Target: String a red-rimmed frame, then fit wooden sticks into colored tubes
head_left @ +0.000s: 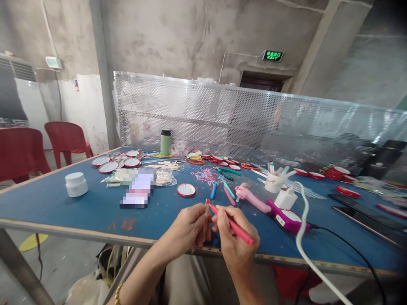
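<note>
- A white cup (274,183) stands on the blue table (63,203) at about 1 o'clock from the hands, with several pens or markers standing upright in it, tips up; their colours look pale green, pink and white
- A squat white jar (76,184) with its lid on sits well apart at 10 o'clock; its contents are hidden
- A green flask (165,142) with a dark cap stands upright at 12 o'clock near the perforated metal screen (254,123); closed, contents hidden
- A clear plastic bag (160,178) at 11 o'clock holds thin pale wooden sticks
- The right hand (233,237) is closed in a writing grip round a red pen (232,224), held over the near table edge; the pen's long axis runs from its back end at 4 o'clock to its tip at 10 o'clock, tilted slightly upward toward the tip
- The left hand (187,228) is curled narrow, fingertips pinching a thin pale wooden stick (206,224), held roughly upright; the pen tip meets it near its upper end
- A round red-rimmed mirror (186,190) lies flat just beyond the hands at 12 o'clock
- A green sign (272,56) high on the wall reads "EXIT" under small characters too fine to read
- A flat item (139,194) at 11 o'clock is blurred out, so no label can be read on it
</note>
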A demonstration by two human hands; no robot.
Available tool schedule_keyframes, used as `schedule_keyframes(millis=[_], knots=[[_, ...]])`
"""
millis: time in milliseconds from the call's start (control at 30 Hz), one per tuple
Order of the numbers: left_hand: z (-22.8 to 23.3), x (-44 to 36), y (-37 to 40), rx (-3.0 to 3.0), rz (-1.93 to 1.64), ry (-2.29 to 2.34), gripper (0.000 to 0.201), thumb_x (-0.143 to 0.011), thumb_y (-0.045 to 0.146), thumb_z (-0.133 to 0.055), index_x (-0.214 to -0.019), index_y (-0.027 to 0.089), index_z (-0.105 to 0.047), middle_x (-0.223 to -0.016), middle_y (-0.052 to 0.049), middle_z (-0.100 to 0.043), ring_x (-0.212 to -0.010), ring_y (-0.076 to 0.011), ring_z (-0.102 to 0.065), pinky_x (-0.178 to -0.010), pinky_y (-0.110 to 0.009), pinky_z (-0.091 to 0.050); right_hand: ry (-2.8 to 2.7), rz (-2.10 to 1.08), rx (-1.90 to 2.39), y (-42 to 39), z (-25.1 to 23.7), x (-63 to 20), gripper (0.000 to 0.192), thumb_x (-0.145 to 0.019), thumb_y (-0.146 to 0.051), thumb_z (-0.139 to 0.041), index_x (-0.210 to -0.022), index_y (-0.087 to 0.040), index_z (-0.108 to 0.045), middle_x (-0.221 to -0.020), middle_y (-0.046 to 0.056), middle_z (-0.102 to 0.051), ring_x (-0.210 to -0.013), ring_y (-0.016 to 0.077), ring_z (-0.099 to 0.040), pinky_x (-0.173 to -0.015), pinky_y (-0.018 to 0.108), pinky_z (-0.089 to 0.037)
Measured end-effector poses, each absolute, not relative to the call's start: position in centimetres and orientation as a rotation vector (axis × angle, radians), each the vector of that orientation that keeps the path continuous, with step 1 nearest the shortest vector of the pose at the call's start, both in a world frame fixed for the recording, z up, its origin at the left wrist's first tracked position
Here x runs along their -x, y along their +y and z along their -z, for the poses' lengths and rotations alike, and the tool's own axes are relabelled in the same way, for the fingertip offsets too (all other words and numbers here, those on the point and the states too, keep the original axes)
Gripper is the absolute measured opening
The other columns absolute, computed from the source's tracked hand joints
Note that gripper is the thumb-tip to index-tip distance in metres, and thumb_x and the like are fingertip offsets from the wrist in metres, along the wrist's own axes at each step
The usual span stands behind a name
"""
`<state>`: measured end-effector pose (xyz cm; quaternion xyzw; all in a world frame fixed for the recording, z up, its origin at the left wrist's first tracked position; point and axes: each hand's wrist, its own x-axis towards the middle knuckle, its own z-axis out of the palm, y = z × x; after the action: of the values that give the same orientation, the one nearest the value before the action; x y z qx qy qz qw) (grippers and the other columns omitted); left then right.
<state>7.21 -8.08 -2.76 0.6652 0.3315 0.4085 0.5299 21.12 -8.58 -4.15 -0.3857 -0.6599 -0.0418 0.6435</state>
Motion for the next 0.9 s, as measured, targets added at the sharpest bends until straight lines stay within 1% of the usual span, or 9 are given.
schedule_keyframes(millis=[233, 333, 433, 600, 733, 900], knots=[[2.81, -7.21, -8.05, -1.605, -0.981, 0.777, 0.045, -0.095, 0.058, -0.039, -0.076, 0.019, -0.048, -0.058, 0.004, -0.052, -0.042, -0.0063, -0.043, -0.037, -0.015, -0.032, -1.479, 0.103, 0.865, -8.65, 4.0, -21.12, 0.016, -0.094, -0.022, -0.056, -0.081, -0.018, -0.064, -0.063, -0.002, -0.067, -0.048, 0.0104, -0.063, -0.054, 0.02, -0.051], [2.83, -7.24, -8.03, -1.596, -0.983, 0.773, 0.045, -0.095, 0.059, -0.04, -0.076, 0.019, -0.048, -0.057, 0.004, -0.05, -0.042, -0.0062, -0.042, -0.037, -0.016, -0.031, -1.503, 0.106, 0.861, -8.63, 4.02, -21.15, 0.016, -0.094, -0.021, -0.055, -0.081, -0.018, -0.064, -0.065, -0.001, -0.068, -0.053, 0.0115, -0.065, -0.056, 0.021, -0.052], [2.93, -7.25, -7.95, -1.605, -0.984, 0.776, 0.045, -0.095, 0.059, -0.04, -0.077, 0.019, -0.049, -0.059, 0.004, -0.052, -0.042, -0.0066, -0.042, -0.037, -0.017, -0.031, -1.514, 0.106, 0.858, -8.63, 4.07, -21.17, 0.017, -0.094, -0.021, -0.054, -0.081, -0.018, -0.065, -0.065, -0.001, -0.068, -0.056, 0.0123, -0.067, -0.057, 0.021, -0.053], [3.03, -7.18, -7.88, -1.617, -0.983, 0.778, 0.045, -0.095, 0.057, -0.038, -0.076, 0.018, -0.049, -0.058, 0.003, -0.051, -0.043, -0.0071, -0.043, -0.037, -0.017, -0.032, -1.516, 0.105, 0.867, -8.69, 3.9, -21.13, 0.018, -0.094, -0.022, -0.054, -0.08, -0.018, -0.064, -0.064, 0.0, -0.068, -0.053, 0.0123, -0.065, -0.053, 0.021, -0.052], [2.96, -7.16, -7.91, -1.622, -0.986, 0.77, 0.045, -0.095, 0.058, -0.039, -0.077, 0.018, -0.049, -0.061, 0.003, -0.054, -0.044, -0.0068, -0.044, -0.038, -0.017, -0.033, -1.493, 0.116, 0.859, -8.69, 3.93, -21.14, 0.017, -0.094, -0.022, -0.055, -0.082, -0.018, -0.065, -0.065, 0.0, -0.069, -0.052, 0.012, -0.065, -0.053, 0.021, -0.052], [2.98, -7.24, -7.91, -1.616, -0.979, 0.786, 0.047, -0.094, 0.06, -0.039, -0.075, 0.018, -0.05, -0.057, 0.004, -0.05, -0.043, -0.0073, -0.043, -0.037, -0.017, -0.032, -1.488, 0.119, 0.872, -8.62, 4.15, -21.24, 0.017, -0.095, -0.023, -0.054, -0.082, -0.019, -0.064, -0.066, 0.0, -0.069, -0.055, 0.0127, -0.067, -0.053, 0.021, -0.052]])
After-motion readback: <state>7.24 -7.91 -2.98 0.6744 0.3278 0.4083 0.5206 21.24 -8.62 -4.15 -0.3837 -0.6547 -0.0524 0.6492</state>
